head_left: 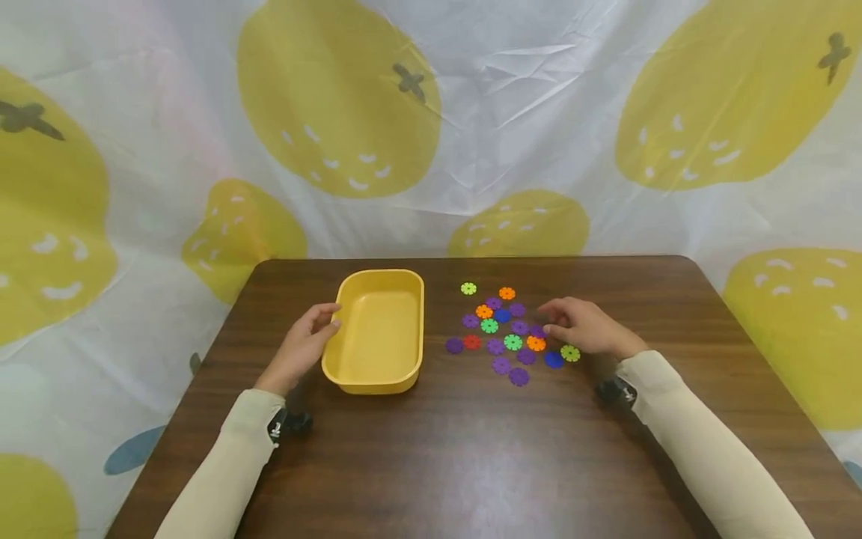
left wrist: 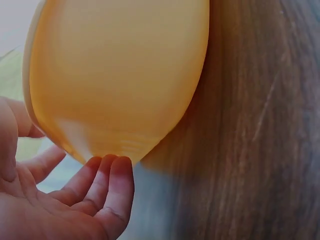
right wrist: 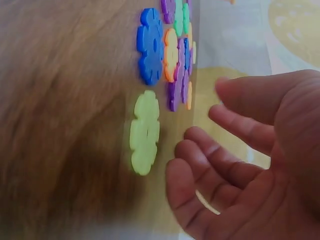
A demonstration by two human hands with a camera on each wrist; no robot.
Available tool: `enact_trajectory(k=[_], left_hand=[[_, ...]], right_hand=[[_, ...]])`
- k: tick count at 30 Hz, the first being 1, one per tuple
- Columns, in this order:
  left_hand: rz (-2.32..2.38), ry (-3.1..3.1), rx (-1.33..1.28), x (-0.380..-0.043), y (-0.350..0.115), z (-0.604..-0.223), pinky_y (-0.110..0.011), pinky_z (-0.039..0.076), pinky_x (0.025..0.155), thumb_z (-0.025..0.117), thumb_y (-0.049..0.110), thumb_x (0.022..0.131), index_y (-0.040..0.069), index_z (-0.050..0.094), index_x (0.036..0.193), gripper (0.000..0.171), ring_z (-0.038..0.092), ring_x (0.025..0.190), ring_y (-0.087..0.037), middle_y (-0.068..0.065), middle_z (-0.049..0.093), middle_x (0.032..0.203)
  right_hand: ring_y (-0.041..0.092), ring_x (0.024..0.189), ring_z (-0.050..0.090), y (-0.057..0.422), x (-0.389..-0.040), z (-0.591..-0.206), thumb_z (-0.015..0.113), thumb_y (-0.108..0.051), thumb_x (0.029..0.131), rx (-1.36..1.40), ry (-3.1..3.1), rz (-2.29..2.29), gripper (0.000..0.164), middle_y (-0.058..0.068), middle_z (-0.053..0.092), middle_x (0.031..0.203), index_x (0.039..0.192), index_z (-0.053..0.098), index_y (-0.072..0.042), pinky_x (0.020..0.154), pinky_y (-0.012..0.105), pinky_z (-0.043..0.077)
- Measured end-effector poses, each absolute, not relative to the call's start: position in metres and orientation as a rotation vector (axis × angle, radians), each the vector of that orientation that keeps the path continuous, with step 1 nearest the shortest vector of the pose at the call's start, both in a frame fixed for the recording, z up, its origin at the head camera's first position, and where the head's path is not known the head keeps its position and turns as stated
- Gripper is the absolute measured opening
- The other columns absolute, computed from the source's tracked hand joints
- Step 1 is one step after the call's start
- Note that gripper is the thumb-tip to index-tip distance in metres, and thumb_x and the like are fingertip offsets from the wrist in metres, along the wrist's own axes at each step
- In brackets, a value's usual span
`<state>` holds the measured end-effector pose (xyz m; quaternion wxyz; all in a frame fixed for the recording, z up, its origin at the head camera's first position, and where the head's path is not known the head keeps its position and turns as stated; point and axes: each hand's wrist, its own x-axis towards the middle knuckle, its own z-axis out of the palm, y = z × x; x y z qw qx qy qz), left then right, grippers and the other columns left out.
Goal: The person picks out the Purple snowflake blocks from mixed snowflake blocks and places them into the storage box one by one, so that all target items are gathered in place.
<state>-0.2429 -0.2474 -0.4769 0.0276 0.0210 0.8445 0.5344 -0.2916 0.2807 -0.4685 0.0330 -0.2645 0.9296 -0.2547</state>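
A yellow plastic basin [head_left: 373, 333] sits on the table, and no items show inside it. My left hand [head_left: 306, 344] holds its left side. In the left wrist view, the fingertips [left wrist: 120, 167] press on the basin's outer wall [left wrist: 120, 80], while the thumb's tip is hidden behind the rim. Notched, flower-shaped plastic discs in purple, orange, green, blue and red lie spread to the basin's right. Over their right edge hovers my right hand [head_left: 586, 326], loosely bent and holding nothing. Nearest to it are a yellow-green disc [right wrist: 145, 132] and a blue disc [right wrist: 150, 47].
The dark brown wooden table [head_left: 444, 464] ends in rounded far corners. Behind it hangs a white curtain [head_left: 471, 135] with yellow fruit prints. A red disc [head_left: 472, 342] lies at the left of the spread, and a yellow-green disc [head_left: 468, 288] lies at its far side.
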Motion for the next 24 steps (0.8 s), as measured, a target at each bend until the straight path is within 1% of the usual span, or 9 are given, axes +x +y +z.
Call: enact_trajectory(k=[4, 8, 12, 15, 20, 24], left_hand=[[1.682, 2.553, -0.014, -0.2428, -0.2463, -0.4792, -0.044, 0.048, 0.106, 0.051, 0.022, 0.112, 0.009, 0.049, 0.153, 0.044, 0.056, 0.134, -0.037, -0.022, 0.053, 0.151], [1.718, 2.526, -0.025, -0.2443, -0.2470, -0.4802, -0.041, 0.048, 0.104, 0.048, 0.020, 0.113, 0.011, 0.048, 0.154, 0.042, 0.056, 0.134, -0.038, -0.022, 0.053, 0.150], [1.721, 2.509, -0.003, -0.2453, -0.2476, -0.4815, -0.041, 0.048, 0.104, 0.047, 0.019, 0.113, 0.012, 0.046, 0.156, 0.044, 0.056, 0.134, -0.038, -0.023, 0.053, 0.151], [1.725, 2.499, -0.007, -0.2445, -0.2476, -0.4795, -0.037, 0.049, 0.099, 0.046, 0.020, 0.113, 0.013, 0.045, 0.157, 0.044, 0.056, 0.131, -0.039, -0.024, 0.053, 0.148], [1.738, 2.467, -0.006, -0.2443, -0.2473, -0.4743, -0.033, 0.052, 0.089, 0.045, 0.022, 0.114, 0.015, 0.043, 0.158, 0.045, 0.057, 0.127, -0.038, -0.024, 0.051, 0.148], [1.728, 2.450, -0.007, -0.2438, -0.2475, -0.4730, -0.033, 0.053, 0.087, 0.044, 0.023, 0.114, 0.015, 0.041, 0.160, 0.047, 0.057, 0.126, -0.038, -0.025, 0.049, 0.149]], right_hand=[[0.019, 0.090, 0.061, 0.2759, -0.2918, -0.4722, 0.073, -0.016, 0.100, -0.791, 2.815, -0.768, 0.036, 0.008, 0.069, 0.102, 0.132, 0.069, -0.001, 0.081, 0.039, 0.052], [0.023, 0.092, 0.061, 0.2726, -0.2938, -0.4738, 0.074, -0.014, 0.098, -0.778, 2.815, -0.775, 0.034, 0.012, 0.067, 0.104, 0.129, 0.070, 0.000, 0.081, 0.041, 0.052], [0.022, 0.091, 0.064, 0.2730, -0.2964, -0.4740, 0.076, -0.012, 0.096, -0.759, 2.821, -0.744, 0.030, 0.009, 0.071, 0.101, 0.123, 0.073, 0.000, 0.084, 0.045, 0.056], [0.020, 0.089, 0.066, 0.2724, -0.2982, -0.4730, 0.077, -0.012, 0.095, -0.764, 2.820, -0.733, 0.024, 0.006, 0.073, 0.099, 0.117, 0.073, -0.002, 0.086, 0.048, 0.057], [0.019, 0.086, 0.063, 0.2707, -0.2987, -0.4711, 0.080, -0.010, 0.093, -0.775, 2.828, -0.767, 0.018, 0.003, 0.071, 0.094, 0.107, 0.068, -0.009, 0.084, 0.044, 0.055], [0.018, 0.083, 0.061, 0.2709, -0.2965, -0.4690, 0.079, -0.008, 0.093, -0.764, 2.822, -0.800, 0.016, 0.000, 0.069, 0.088, 0.101, 0.065, -0.012, 0.080, 0.039, 0.052]])
